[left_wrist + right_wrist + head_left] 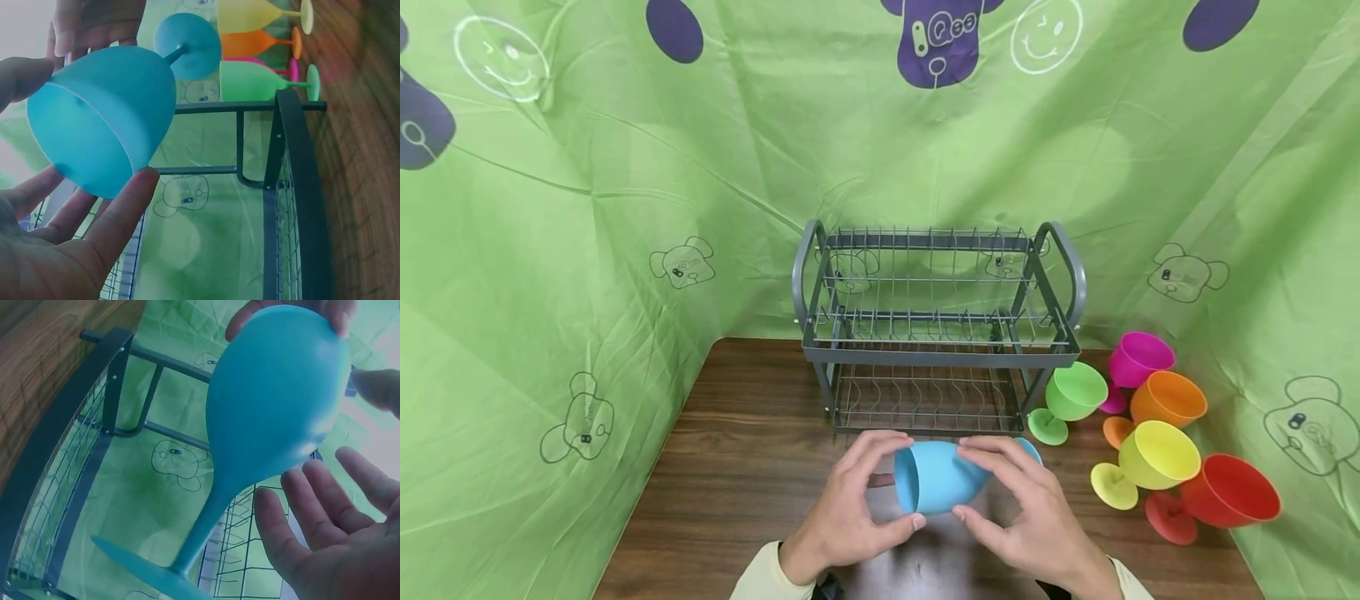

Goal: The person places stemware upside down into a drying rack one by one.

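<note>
A blue goblet [942, 477] lies on its side in the air between both hands, its mouth toward the left. My left hand [857, 508] holds the rim end, with thumb and fingers on opposite sides of the bowl. Around the stem end of the bowl, my right hand [1022, 512] has its fingers above and its thumb below. In the right wrist view, the goblet's stem [203, 528] and round foot [147, 569] point down and left, free of the right fingers [315, 512]. The left wrist view looks into the hollow bowl [78, 140].
Behind the hands stands a grey two-tier dish rack [936, 358] on a wooden table [722, 467]. To its right are goblets in green [1075, 392], magenta [1141, 358], orange [1168, 400], yellow [1159, 456] and red [1228, 492]. Green cloth [587, 292] surrounds the table.
</note>
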{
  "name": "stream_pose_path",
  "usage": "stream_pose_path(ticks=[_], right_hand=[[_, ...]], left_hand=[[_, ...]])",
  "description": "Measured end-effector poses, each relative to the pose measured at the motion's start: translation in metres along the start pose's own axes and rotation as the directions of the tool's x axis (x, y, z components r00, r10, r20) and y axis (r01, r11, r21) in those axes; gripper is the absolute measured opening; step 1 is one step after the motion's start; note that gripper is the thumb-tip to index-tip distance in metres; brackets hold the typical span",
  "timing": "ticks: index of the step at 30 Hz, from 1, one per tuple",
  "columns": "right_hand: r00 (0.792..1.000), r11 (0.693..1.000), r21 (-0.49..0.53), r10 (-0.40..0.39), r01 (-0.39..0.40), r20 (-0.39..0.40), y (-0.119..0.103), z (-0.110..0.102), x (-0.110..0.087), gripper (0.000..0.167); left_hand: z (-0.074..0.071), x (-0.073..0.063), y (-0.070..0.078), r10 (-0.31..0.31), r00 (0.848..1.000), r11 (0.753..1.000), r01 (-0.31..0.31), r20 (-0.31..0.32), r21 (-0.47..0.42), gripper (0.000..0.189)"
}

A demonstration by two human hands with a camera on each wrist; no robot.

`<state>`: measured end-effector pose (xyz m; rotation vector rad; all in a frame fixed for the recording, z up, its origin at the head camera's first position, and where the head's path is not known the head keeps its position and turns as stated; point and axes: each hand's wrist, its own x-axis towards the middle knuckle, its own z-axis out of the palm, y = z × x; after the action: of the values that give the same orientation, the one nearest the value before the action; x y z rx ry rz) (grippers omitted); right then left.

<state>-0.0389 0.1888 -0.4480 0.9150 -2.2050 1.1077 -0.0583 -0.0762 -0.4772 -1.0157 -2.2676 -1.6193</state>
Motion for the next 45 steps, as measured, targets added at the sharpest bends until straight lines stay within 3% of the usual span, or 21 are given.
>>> stream_pose_path(ticks=[7,16,19,24,27,29,31,35,37,40,45], right_hand=[[0.982,0.980,0.146,0.151,-0.134,-0.115,-0.006,0.004,-0.008,0.067],[0.918,0.884,0.385,0.354,-0.266,-0.178,-0.014,0.013,-0.016,0.057],[0.868,0.811,0.469,0.469,-0.350,-0.163,-0.015,0.016,-0.019,0.054],[0.756,0.656,0.587,0.645,-0.474,-0.112,-0.016,0.023,-0.025,0.051],[0.722,0.584,0.657,0.686,-0.477,-0.085,-0.015,0.030,-0.028,0.052],[0.722,0.539,0.715,0.688,-0.445,-0.069,-0.012,0.034,-0.029,0.050],[0.747,0.467,0.803,0.663,-0.371,-0.041,-0.009,0.037,-0.031,0.047],[0.805,0.255,0.943,0.593,-0.215,0.023,-0.002,0.039,-0.033,0.045],[0.814,0.181,0.963,0.578,-0.198,0.059,-0.001,0.038,-0.033,0.046],[0.804,0.146,0.965,0.588,-0.219,0.094,-0.002,0.037,-0.031,0.048],[0.777,0.161,0.953,0.622,-0.255,0.103,-0.003,0.035,-0.028,0.049]], left_hand=[[-0.002,-0.001,-0.002,-0.049,0.997,0.997,0.045,-0.065,-0.064,0.077],[-0.001,0.000,-0.006,-0.028,0.990,0.995,0.015,-0.138,-0.100,0.076],[-0.001,0.000,-0.008,-0.022,0.987,0.994,0.004,-0.162,-0.113,0.076],[0.002,0.000,-0.008,-0.023,0.982,0.985,-0.010,-0.190,-0.172,0.077],[0.006,-0.001,-0.008,-0.035,0.980,0.974,-0.010,-0.195,-0.227,0.078],[0.008,-0.001,-0.007,-0.035,0.979,0.964,-0.020,-0.200,-0.266,0.079],[0.012,-0.001,-0.007,-0.024,0.979,0.950,-0.041,-0.204,-0.308,0.078],[0.018,0.000,-0.007,0.018,0.980,0.912,-0.098,-0.200,-0.398,0.077],[0.022,0.000,-0.007,0.026,0.981,0.889,-0.110,-0.190,-0.445,0.076],[0.027,-0.002,-0.009,0.011,0.985,0.852,-0.098,-0.170,-0.514,0.073],[0.032,-0.006,-0.011,-0.041,0.989,0.806,-0.052,-0.143,-0.589,0.070]])
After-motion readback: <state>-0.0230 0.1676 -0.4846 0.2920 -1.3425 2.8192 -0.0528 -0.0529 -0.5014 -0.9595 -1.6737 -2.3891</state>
